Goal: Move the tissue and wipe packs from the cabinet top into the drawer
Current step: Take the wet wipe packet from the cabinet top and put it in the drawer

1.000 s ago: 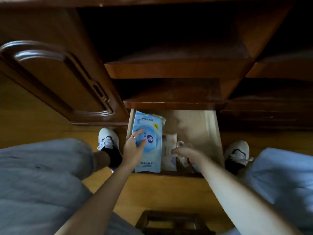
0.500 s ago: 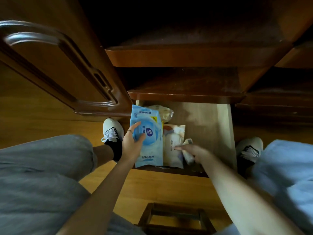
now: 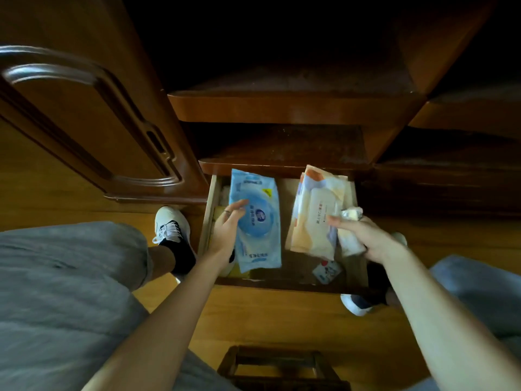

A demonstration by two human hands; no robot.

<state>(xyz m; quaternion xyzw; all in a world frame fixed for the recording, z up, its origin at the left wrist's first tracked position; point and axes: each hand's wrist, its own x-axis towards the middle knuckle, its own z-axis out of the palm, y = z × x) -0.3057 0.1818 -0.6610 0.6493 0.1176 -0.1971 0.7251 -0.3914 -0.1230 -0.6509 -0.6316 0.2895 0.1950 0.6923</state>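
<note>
I see my left hand (image 3: pixel 229 230) gripping the blue pack (image 3: pixel 255 221) by its left edge, thumb lying across the round lid on its face and the other fingers behind it. The pack hangs lengthwise over the left half of the open drawer (image 3: pixel 209 213), near the left wall; I cannot tell whether its lower end touches anything inside. My right hand (image 3: pixel 366 238) pinches the orange pack (image 3: pixel 317 213) at its right edge, thumb on the white flap, and the same hand also clasps a small crumpled wrapper (image 3: pixel 351 213) and a pale narrow pack (image 3: pixel 349 244) against the palm. The orange pack is lifted over the right half of the drawer, its top end close to the back. A small tissue pack (image 3: pixel 327 270) lies on the drawer floor near the front edge, below my right hand. Something yellow shows at the front left corner, half hidden by the blue pack. A dark shelf (image 3: pixel 282 145) overhangs the drawer's back.
</note>
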